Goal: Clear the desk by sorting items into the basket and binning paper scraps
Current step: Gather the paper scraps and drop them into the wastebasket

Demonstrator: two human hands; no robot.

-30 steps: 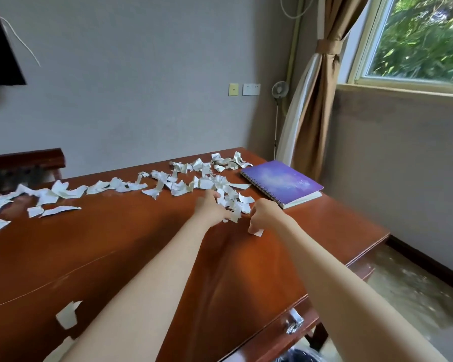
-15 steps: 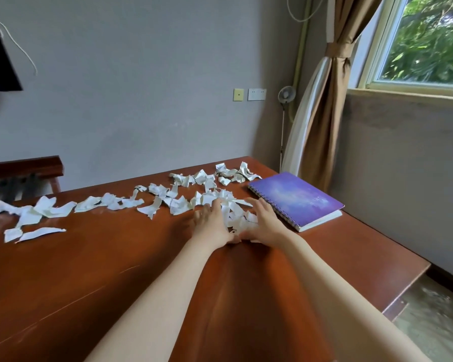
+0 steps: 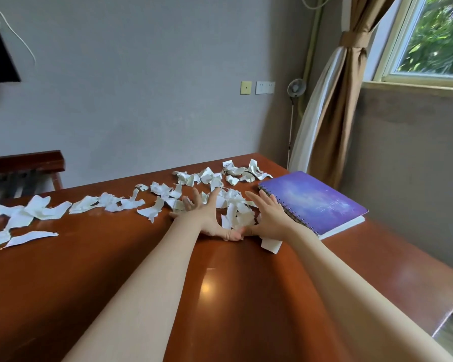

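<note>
Torn white paper scraps (image 3: 236,210) lie in a band across the far part of the brown wooden desk (image 3: 220,296). My left hand (image 3: 204,218) and my right hand (image 3: 268,219) rest on the desk with fingers spread, cupped on either side of a small heap of scraps, thumbs nearly touching at the near side. Neither hand grips anything. One scrap (image 3: 271,244) lies under my right wrist. More scraps (image 3: 29,212) trail off to the far left. A purple spiral notebook (image 3: 314,199) lies just right of my right hand.
The desk's right edge (image 3: 450,307) drops to the floor. A dark wooden chair back (image 3: 24,160) stands behind the desk at left. A tied brown curtain (image 3: 332,113) and a small standing fan (image 3: 296,88) are in the far corner by the window.
Both hands have opened from loose fists and spread around the scrap heap, which is now gathered between them. The camera view has shifted nearer and lower.
</note>
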